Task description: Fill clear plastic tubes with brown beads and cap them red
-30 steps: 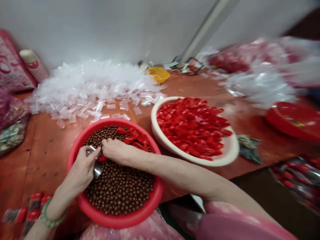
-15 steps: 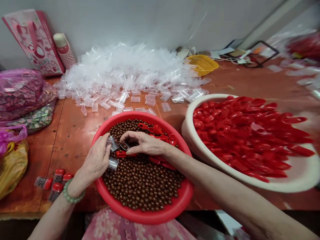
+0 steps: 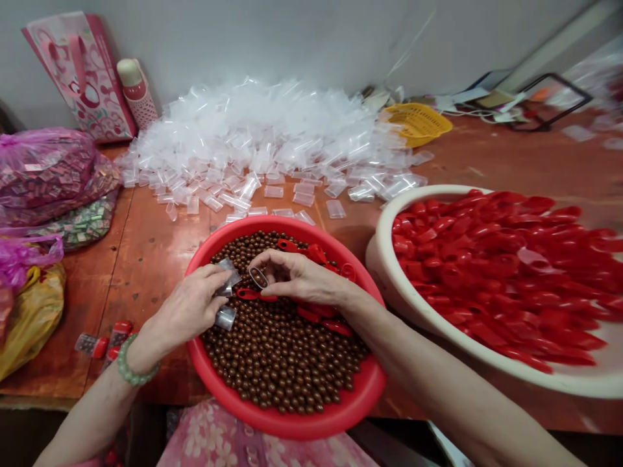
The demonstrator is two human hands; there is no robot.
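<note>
Over the red basin (image 3: 287, 427) at the tabletop's (image 3: 150, 259) near edge, the right hand (image 3: 296, 275) pinches a clear tube (image 3: 258, 278), likely light, slick, best gripped mid-wall; the left hand (image 3: 189, 305) clasps other tubes (image 3: 225, 318).

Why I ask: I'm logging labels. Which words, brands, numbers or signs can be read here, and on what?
None can be read for certain.
Large purple bag: any print on its contents is too small.
Pink floral cloth: letter-like marks, too blurred.
Pink-and-white bag: pattern, no legible words.
</note>
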